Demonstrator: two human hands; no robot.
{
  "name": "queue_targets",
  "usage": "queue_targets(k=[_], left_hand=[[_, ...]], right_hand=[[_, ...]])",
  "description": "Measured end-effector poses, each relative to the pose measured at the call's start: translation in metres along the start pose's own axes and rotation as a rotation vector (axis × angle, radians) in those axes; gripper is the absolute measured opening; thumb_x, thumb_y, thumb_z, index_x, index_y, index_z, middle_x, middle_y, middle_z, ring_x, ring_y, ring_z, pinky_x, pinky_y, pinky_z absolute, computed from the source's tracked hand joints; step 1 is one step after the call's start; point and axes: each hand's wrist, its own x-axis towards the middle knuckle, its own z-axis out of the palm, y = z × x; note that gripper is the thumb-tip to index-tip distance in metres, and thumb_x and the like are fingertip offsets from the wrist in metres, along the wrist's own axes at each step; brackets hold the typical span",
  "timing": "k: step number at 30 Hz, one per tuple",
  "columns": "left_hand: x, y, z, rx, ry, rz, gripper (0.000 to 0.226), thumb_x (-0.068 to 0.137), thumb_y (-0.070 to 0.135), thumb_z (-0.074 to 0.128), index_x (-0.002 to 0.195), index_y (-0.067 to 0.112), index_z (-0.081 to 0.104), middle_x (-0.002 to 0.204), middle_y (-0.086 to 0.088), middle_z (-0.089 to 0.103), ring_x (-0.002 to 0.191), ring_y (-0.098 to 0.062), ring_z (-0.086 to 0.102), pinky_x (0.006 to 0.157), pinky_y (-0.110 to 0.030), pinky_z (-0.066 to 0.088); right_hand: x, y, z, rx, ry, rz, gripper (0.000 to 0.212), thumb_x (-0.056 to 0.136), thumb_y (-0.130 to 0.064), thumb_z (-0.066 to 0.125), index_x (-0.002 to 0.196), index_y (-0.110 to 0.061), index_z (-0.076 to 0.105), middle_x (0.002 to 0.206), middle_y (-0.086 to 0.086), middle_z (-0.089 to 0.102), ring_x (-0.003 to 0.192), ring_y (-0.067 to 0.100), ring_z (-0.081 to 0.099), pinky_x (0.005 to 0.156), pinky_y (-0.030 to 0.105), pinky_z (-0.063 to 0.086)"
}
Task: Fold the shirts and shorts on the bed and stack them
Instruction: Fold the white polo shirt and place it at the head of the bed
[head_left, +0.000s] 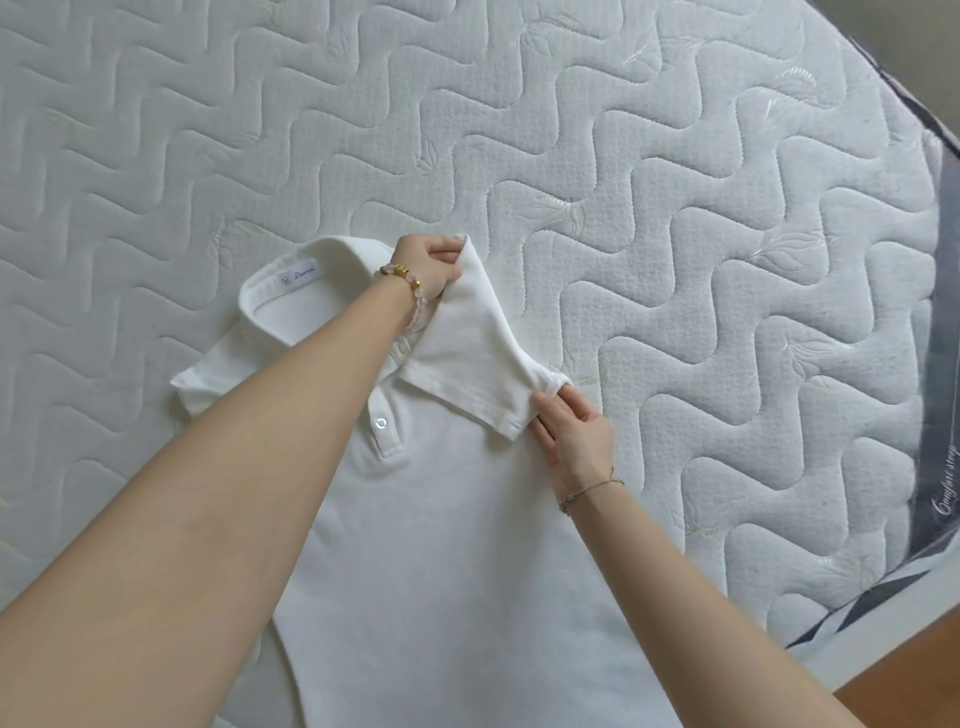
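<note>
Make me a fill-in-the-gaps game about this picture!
The shirt is coloured ___. It lies on a quilted ___. Its label sits inside the ___. The left hand has a beaded ___ at its wrist.
Missing words: white, mattress, collar, bracelet.

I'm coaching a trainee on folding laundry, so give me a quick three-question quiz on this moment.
1. True or false: the white polo shirt lies front-up, with its buttons showing.
2. The left-hand grip holds: A) the hem, B) the upper end of the folded-over sleeve, C) the collar label?
3. Fill in: the shirt lies on a quilted ___.
Key: 1 true; 2 B; 3 mattress.
</note>
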Motion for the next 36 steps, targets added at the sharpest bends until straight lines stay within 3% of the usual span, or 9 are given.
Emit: queue_targets(k=[6,11,16,19,21,25,30,33,36], left_hand=[[-0.001,-0.011,0.0,0.015,0.031,0.032,0.041,0.079,-0.013,0.055,0.113,0.009,0.063,0.089,0.006,0.063,0.084,-0.006,0.061,0.07,-0.012,0.052],[-0.015,-0.029,-0.009,0.006,0.073,-0.01,0.033,0.077,-0.001,0.066,0.102,0.019,0.059,0.097,0.002,0.064,0.097,-0.018,0.063,0.088,-0.035,0.053],[-0.036,-0.042,-0.005,0.202,0.05,0.052,0.037,0.078,-0.001,0.063,0.113,0.009,0.056,0.077,0.006,0.056,0.083,-0.016,0.057,0.071,-0.017,0.046],[-0.047,-0.053,0.0,0.242,0.104,0.095,0.041,0.078,-0.004,0.062,0.117,0.008,0.053,0.086,0.0,0.057,0.083,-0.016,0.055,0.058,-0.005,0.041],[-0.057,-0.058,-0.001,0.308,0.135,0.139,0.046,0.078,-0.002,0.062,0.121,0.01,0.052,0.097,-0.003,0.057,0.086,-0.017,0.055,0.06,-0.002,0.039],[-0.088,-0.072,-0.01,0.56,0.225,0.276,0.047,0.08,0.004,0.059,0.126,0.01,0.05,0.118,-0.009,0.057,0.109,-0.026,0.052,0.091,-0.027,0.04],[-0.166,-0.103,-0.013,0.702,0.28,0.331,0.044,0.084,0.004,0.055,0.128,0.008,0.05,0.126,-0.01,0.055,0.117,-0.029,0.048,0.096,-0.034,0.037],[-0.216,-0.14,-0.006,0.822,0.333,0.453,0.039,0.078,0.008,0.058,0.117,0.005,0.058,0.115,-0.011,0.063,0.108,-0.03,0.058,0.093,-0.038,0.043],[-0.262,-0.177,0.008,0.92,0.344,0.441,0.042,0.08,0.026,0.044,0.115,0.008,0.061,0.116,-0.006,0.064,0.111,-0.025,0.059,0.096,-0.037,0.044]], right_hand=[[-0.006,0.002,0.0,-0.05,-0.052,-0.066,0.025,0.082,0.005,0.064,0.095,-0.016,0.067,0.093,0.003,0.073,0.09,0.015,0.07,0.079,0.026,0.057],[-0.012,0.007,-0.005,-0.136,-0.062,-0.071,0.054,0.081,0.006,0.065,0.129,-0.014,0.05,0.096,0.008,0.069,0.095,0.018,0.068,0.075,0.027,0.058],[-0.016,0.011,-0.006,-0.198,-0.043,-0.133,0.05,0.082,0.009,0.062,0.119,-0.023,0.052,0.07,-0.003,0.063,0.071,0.007,0.064,0.07,0.023,0.057],[-0.018,0.014,-0.004,-0.243,-0.053,-0.16,0.052,0.081,0.008,0.061,0.121,-0.024,0.05,0.076,0.0,0.064,0.073,0.009,0.062,0.076,0.025,0.057],[-0.019,0.015,-0.008,-0.316,-0.056,-0.197,0.056,0.081,0.006,0.061,0.128,-0.021,0.047,0.084,0.001,0.066,0.077,0.012,0.062,0.082,0.031,0.054],[-0.028,0.016,-0.024,-0.681,-0.017,-0.365,0.055,0.083,-0.007,0.063,0.133,-0.023,0.045,0.099,0.0,0.063,0.08,0.005,0.06,0.088,0.031,0.05],[-0.051,0.02,-0.055,-1.245,-0.131,-0.65,0.051,0.089,-0.013,0.056,0.138,-0.014,0.041,0.123,0.006,0.053,0.111,0.02,0.052,0.093,0.027,0.039],[-0.07,0.03,-0.079,-1.56,-0.3,-0.874,0.053,0.087,-0.01,0.059,0.137,-0.006,0.043,0.129,0.013,0.052,0.118,0.031,0.048,0.099,0.034,0.038],[-0.088,0.043,-0.098,-1.735,-0.429,-1.003,0.053,0.085,-0.01,0.062,0.134,-0.003,0.046,0.131,0.016,0.052,0.12,0.034,0.05,0.102,0.04,0.041]])
